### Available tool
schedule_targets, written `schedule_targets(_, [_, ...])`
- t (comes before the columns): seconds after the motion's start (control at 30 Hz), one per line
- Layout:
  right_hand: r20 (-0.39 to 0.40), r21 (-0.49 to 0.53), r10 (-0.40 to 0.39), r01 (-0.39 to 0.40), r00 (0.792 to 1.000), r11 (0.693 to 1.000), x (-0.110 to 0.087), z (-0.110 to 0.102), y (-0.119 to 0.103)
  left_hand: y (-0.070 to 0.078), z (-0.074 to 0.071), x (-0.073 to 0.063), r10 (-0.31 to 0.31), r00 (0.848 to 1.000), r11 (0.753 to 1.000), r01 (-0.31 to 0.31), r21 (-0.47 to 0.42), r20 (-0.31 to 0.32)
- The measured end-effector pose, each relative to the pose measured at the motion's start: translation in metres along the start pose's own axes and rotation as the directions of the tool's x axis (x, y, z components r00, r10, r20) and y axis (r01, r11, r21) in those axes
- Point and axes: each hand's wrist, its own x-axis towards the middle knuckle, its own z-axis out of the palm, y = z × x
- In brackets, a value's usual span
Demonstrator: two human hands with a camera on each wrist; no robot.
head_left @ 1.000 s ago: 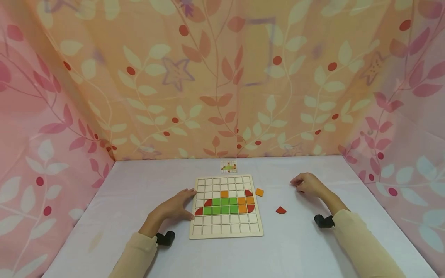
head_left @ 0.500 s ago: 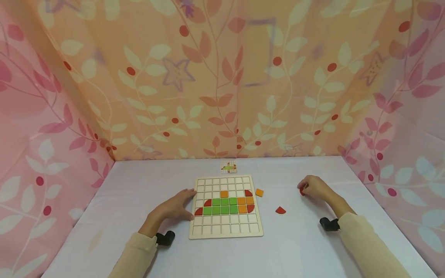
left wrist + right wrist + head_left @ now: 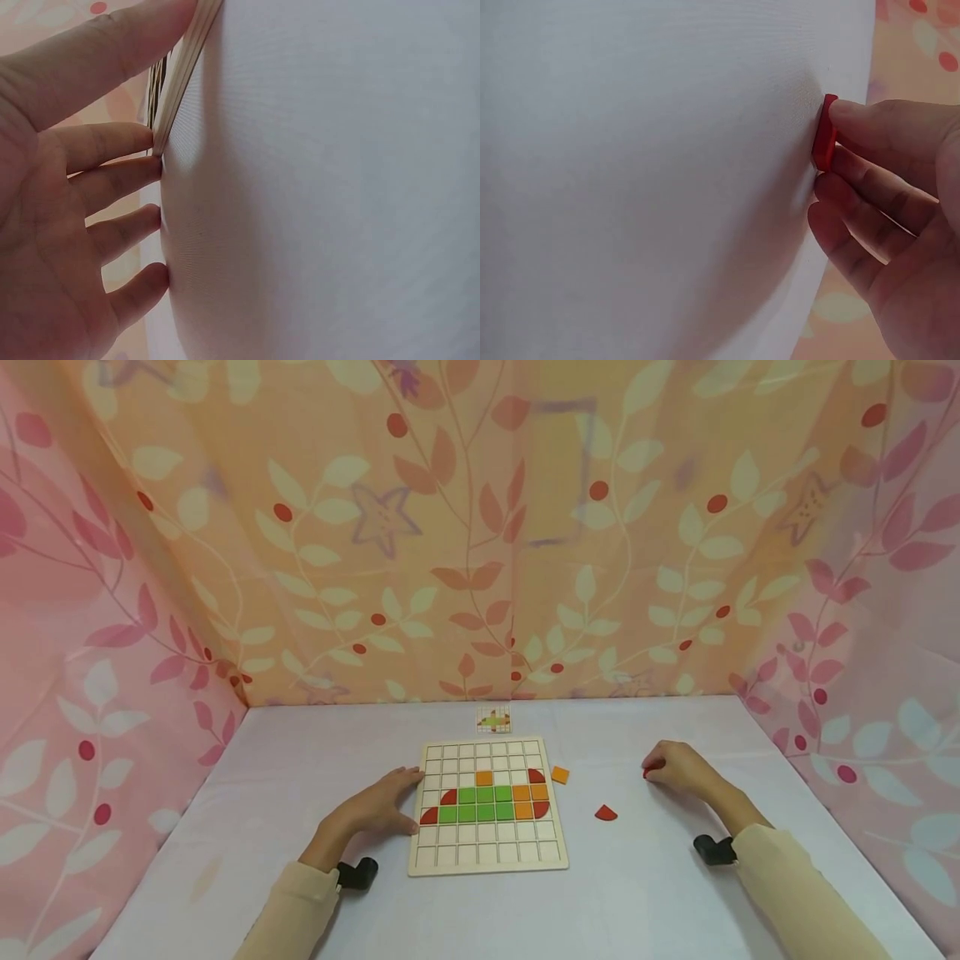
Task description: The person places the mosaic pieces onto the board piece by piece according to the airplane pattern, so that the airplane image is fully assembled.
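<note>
A pale wooden grid board (image 3: 487, 856) lies in front of me, with green, orange and red tiles set in its middle rows. My left hand (image 3: 378, 802) rests at its left edge; in the left wrist view the thumb and index finger touch the board's side (image 3: 176, 90), the other fingertips on the cloth. Right of the board, my right hand (image 3: 678, 768) pinches a red tile (image 3: 825, 135) between thumb and fingers, low at the tabletop. Only a sliver of that tile shows in the head view.
A loose orange square tile (image 3: 560, 775) lies just off the board's right edge. Nearer me is a red quarter-circle tile (image 3: 606, 813). Behind the board sits a small pattern card (image 3: 493, 720). Floral cloth walls (image 3: 480, 568) enclose the white table (image 3: 300, 752) at back and sides.
My right hand has shifted slightly right and toward me, and a red tile now shows in its fingers. The tile has turned lower since half a second ago. My left hand stays put.
</note>
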Motion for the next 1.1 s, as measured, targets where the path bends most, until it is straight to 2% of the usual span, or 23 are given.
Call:
schedule_targets(0.27, [0.04,-0.018,0.017,-0.017,0.999,1.0,-0.001,-0.004,-0.003,0.0,0.0,-0.001,0.013,1.0,1.0,-0.013,-0.01,0.001])
schedule_targets(0.67, [0.112,-0.041,0.056,-0.051,0.992,0.998,-0.001,-0.004,-0.009,0.001,0.0,-0.001,-0.001,1.0,1.0,0.001,-0.019,0.005])
schedule_targets(1.1, [0.123,-0.083,0.051,-0.041,0.991,0.996,-0.003,-0.004,-0.014,-0.001,0.0,0.0,0.009,1.0,1.0,-0.01,-0.02,-0.002])
